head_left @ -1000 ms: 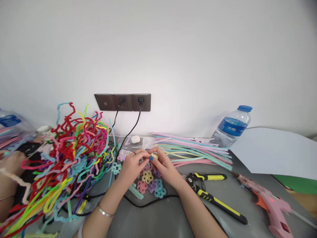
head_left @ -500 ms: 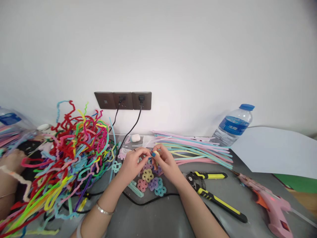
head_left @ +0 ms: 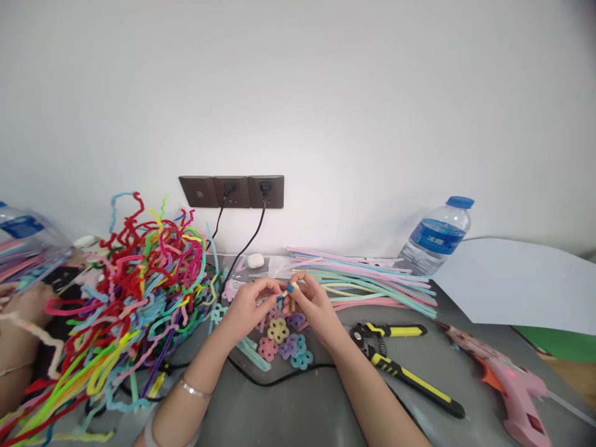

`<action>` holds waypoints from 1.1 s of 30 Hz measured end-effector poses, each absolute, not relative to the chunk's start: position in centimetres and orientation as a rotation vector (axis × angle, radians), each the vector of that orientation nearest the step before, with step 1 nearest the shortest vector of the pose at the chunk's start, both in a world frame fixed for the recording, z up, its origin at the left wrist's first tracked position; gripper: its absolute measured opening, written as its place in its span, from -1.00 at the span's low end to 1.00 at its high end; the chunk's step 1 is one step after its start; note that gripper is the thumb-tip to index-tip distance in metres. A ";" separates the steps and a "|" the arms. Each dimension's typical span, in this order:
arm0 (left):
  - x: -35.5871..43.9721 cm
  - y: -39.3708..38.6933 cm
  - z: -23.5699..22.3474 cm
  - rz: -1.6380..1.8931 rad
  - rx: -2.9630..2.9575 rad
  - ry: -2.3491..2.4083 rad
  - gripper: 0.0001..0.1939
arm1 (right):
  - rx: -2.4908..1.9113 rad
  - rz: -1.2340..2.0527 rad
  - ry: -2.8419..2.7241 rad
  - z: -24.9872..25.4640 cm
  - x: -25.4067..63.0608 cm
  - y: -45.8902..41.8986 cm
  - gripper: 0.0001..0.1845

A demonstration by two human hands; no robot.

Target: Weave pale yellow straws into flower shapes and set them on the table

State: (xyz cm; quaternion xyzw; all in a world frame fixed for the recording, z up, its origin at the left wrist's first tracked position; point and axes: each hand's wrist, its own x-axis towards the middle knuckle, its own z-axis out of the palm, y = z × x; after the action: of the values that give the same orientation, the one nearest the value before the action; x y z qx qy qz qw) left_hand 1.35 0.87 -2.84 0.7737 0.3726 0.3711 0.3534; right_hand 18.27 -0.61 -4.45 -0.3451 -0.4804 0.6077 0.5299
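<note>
Left hand: thumb and fingertips pinched on a small pale yellow piece. Right hand: fingers curled, pinching same piece. Piece sits between both hands, above looped pastel flowers on the table. Yellow-black pliers lie right of the flowers; pink glue gun farther right.

Silver bangle and pale band on the left forearm; blue thumbnails.

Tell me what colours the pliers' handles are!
The handles are black and yellow in the head view.
</note>
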 end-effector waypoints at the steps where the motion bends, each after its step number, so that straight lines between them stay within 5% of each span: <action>1: 1.5 0.8 -2.9 0.977 2.040 0.981 -0.93 | -0.839 1.425 -1.149 -4.6 18.3 -0.5 -0.63; 10: 4.3 -1.0 -4.0 1.170 2.406 1.234 -0.58 | -0.991 1.222 -1.124 -5.6 17.9 -0.1 -0.57; 21: 2.8 0.2 -4.1 1.224 2.471 1.229 -0.93 | -0.903 1.283 -1.200 -6.0 17.3 -0.4 -0.60; 33: 2.0 0.5 -3.6 1.308 2.330 1.171 -0.82 | -0.846 1.412 -1.252 -4.8 17.7 -0.4 -0.58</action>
State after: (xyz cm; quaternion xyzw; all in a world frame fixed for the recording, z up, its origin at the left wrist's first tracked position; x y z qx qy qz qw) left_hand 1.97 0.51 -3.57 0.7937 0.3990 0.4454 0.1119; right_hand 17.72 -0.41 -4.75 -0.3514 -0.5202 0.5868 0.5114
